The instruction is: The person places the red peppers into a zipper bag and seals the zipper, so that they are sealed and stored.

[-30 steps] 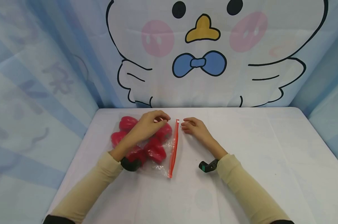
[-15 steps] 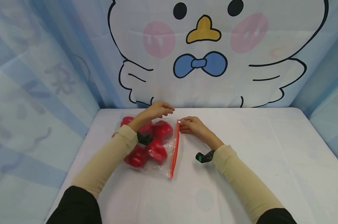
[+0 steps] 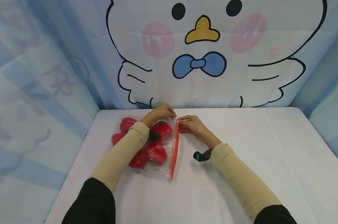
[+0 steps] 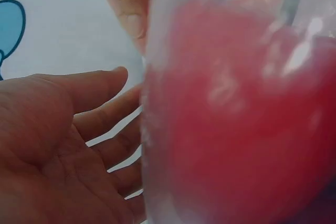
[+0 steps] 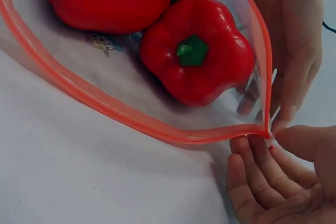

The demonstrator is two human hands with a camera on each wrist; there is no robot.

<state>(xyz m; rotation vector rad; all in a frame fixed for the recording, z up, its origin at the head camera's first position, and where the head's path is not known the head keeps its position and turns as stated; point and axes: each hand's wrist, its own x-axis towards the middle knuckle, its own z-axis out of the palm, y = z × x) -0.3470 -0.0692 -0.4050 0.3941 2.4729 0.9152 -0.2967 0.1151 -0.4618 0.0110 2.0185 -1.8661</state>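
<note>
A clear zip bag (image 3: 169, 169) with a red-orange zip strip (image 3: 174, 152) lies on the table, holding several red bell peppers (image 3: 156, 152) with green stems. Its mouth gapes, as the right wrist view shows. My right hand (image 3: 193, 126) pinches the far corner of the strip, thumb and fingers around the white slider (image 5: 270, 141). My left hand (image 3: 161, 112) reaches over the bag to that same corner. Its thumb and fingers (image 4: 113, 145) are spread and relaxed beside the bag's side, with fingertips partly hidden behind the plastic.
The white table (image 3: 241, 149) ends at a back cloth printed with a cartoon bird (image 3: 202, 31). Blue-white curtains (image 3: 31, 124) hang at the sides. Dark wrist cameras (image 3: 202, 155) sit under both sleeves.
My left hand has moved from above the peppers to the far corner of the bag. My right hand has come left onto the end of the zip strip. The bag has barely moved.
</note>
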